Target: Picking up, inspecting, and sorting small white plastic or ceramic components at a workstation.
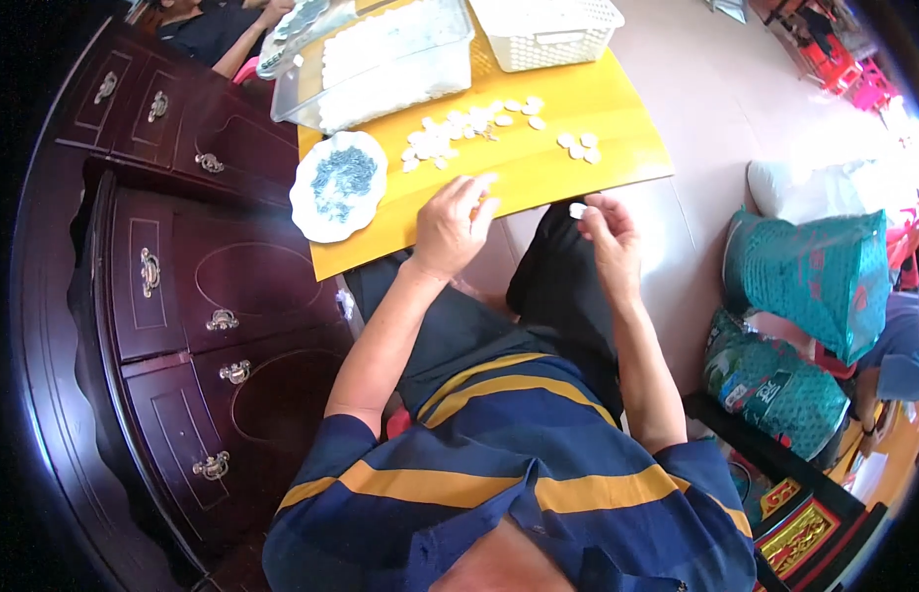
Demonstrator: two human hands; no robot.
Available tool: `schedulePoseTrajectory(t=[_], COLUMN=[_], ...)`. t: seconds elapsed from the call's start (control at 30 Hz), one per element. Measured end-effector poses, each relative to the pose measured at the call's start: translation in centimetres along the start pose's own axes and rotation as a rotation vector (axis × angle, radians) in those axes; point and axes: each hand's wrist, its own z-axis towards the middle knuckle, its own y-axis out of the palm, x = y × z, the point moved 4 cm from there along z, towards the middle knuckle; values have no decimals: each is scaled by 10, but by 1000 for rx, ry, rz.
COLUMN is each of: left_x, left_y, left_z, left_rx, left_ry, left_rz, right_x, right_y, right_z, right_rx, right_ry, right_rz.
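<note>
Between the thumb and fingers of my right hand (pixel 612 242) is a small white disc (pixel 578 210), held just off the table's front edge. My left hand (pixel 457 225) hovers at the same edge, its thumb and forefinger apart, with nothing visible in it. Loose white discs (pixel 430 143) lie scattered across the yellow tabletop (pixel 538 178), and a smaller cluster of discs (pixel 578 148) sits to the right. Left of my left hand, a white scalloped plate (pixel 306 212) carries a heap of small dark grey-blue pieces (pixel 343 180), too fine to name.
A clear plastic bin (pixel 366 109) of white pieces and a white woven basket (pixel 548 51) stand at the table's far side. Dark wooden cabinets (pixel 242 266) line the left. Green bags (pixel 805 276) rest at right. Another person's arm (pixel 244 44) reaches in at the far left.
</note>
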Motion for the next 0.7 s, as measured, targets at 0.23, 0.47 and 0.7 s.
schedulePoseTrajectory(t=[0.23, 0.47, 0.7], left_x=[-44, -51, -46], left_y=[-28, -21, -19], left_z=[6, 5, -17], left_rx=[42, 95, 93], left_ry=[-93, -93, -33], left_rz=[317, 424, 403], right_x=[-45, -54, -46], right_y=[5, 15, 24], right_z=[38, 78, 51], right_rx=[79, 142, 238], right_ry=[-179, -356, -467], right_rz=[-567, -926, -738])
